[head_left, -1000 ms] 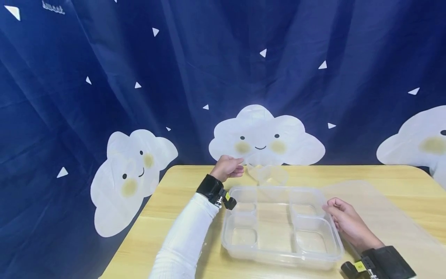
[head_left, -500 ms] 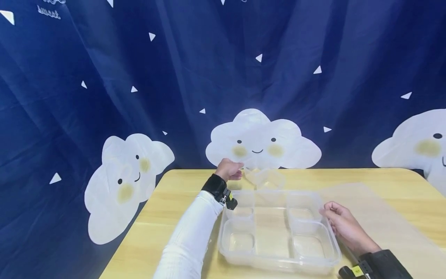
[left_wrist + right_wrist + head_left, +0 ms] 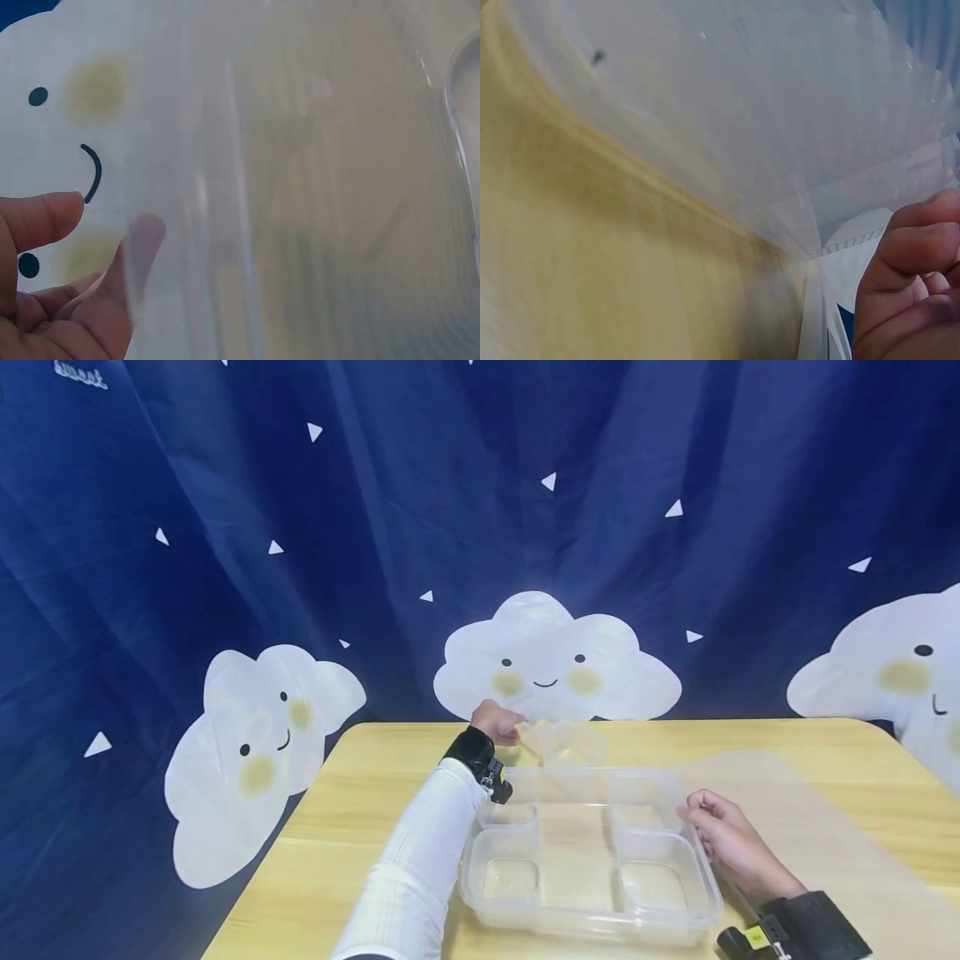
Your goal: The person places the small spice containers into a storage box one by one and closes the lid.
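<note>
A large clear plastic box point(image 3: 592, 920) stands on the table, with small clear containers point(image 3: 512, 852) in its corners. At its right rim my right hand point(image 3: 731, 839) has curled fingers, and thumb and index finger grip the edge. The right wrist view shows this curled hand point(image 3: 915, 277) right beside the box wall point(image 3: 705, 135). Behind the box, my left hand point(image 3: 497, 722) lies close to a small clear container point(image 3: 576, 743) near the far edge. Thumb and finger of the left hand point(image 3: 75, 292) are spread apart in the left wrist view, one fingertip behind translucent plastic point(image 3: 300, 187).
A translucent sheet point(image 3: 780, 827) lies flat on the wooden table point(image 3: 360, 827), to the right of the box. Close behind the table's far edge hangs a blue curtain point(image 3: 465, 510) with smiling clouds.
A clear container beside my left hand has come down from a raised, tilted position towards the tabletop. My left hand has dipped slightly; the right hand keeps its place at the rim. The head view shifts.
</note>
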Demonstrator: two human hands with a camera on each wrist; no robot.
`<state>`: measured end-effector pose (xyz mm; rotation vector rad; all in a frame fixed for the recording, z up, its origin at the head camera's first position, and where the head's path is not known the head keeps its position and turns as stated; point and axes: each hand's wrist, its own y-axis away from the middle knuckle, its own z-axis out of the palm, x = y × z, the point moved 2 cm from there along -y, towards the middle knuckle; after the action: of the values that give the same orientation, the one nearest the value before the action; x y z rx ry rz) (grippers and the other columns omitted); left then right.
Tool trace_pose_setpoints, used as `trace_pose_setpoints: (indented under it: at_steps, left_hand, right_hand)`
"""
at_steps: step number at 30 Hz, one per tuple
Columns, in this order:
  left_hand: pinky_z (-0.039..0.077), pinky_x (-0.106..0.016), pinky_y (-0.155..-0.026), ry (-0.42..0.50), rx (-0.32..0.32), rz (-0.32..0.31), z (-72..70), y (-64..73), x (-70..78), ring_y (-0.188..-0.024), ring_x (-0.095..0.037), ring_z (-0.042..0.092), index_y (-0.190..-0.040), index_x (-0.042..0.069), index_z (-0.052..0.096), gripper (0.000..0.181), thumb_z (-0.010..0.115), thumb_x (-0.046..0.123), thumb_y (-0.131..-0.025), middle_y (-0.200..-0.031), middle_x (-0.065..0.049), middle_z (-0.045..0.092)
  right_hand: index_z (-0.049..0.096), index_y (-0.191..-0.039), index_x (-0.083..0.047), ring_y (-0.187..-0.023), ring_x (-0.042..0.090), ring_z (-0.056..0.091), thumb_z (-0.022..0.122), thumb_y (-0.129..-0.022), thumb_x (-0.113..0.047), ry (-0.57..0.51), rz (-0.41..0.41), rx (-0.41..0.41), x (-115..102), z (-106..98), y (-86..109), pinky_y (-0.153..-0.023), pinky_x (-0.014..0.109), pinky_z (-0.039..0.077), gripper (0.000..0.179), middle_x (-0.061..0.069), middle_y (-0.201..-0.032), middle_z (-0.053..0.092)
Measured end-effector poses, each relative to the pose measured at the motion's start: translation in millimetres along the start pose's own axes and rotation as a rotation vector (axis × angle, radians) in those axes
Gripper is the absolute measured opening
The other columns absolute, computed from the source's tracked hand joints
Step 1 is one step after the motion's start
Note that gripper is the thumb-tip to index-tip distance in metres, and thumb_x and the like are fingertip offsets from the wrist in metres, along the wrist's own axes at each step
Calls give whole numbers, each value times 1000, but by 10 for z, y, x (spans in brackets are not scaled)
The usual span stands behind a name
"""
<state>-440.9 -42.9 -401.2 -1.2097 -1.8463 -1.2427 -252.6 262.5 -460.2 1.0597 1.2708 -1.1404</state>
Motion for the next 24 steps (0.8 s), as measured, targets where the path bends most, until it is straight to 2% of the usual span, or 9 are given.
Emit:
trace_pose_setpoints:
  at_steps: [4,12,14,18,24]
  left_hand:
    - [58,-29,-58,-3,19,-7,27,-88,-12,-67,-25,69,-135,-8,42,59,71,5,-85,-84,-20,65]
    - [57,-25,-57,39,0,-30,106,-113,-104,-52,-16,61,-126,-12,49,48,70,1,-85,-105,-23,63]
    - [57,-24,-55,44,0,-35,111,-102,-137,-50,-15,60,-126,-13,47,49,70,0,-85,-102,-24,63]
    - [55,-21,-52,34,-2,-29,112,-84,-162,-46,-13,59,-123,-15,49,44,69,-1,-86,-87,-21,66]
    - [55,-21,-52,56,-8,-7,152,-70,-94,-43,-12,58,-119,-17,48,42,68,-3,-85,-79,-19,65]
  right_hand:
    - [42,-87,-3,-50,6,35,49,-99,-6,14,9,6,-2,-2,-21,-43,32,17,14,-7,-63,35]
    - [42,-87,-3,-49,7,34,49,-99,-6,12,54,24,37,14,3,-43,30,19,14,-5,-65,34]
    - [41,-87,-3,-49,7,33,49,-99,-6,13,64,24,49,26,11,-43,28,21,14,-5,-65,34]
    - [40,-87,-3,-49,7,33,48,-99,-7,15,53,25,63,36,14,-42,27,23,15,-5,-64,33]
    - [41,-86,-3,-48,5,33,49,-97,-4,-8,8,29,23,19,15,-42,29,20,14,-7,-61,33]
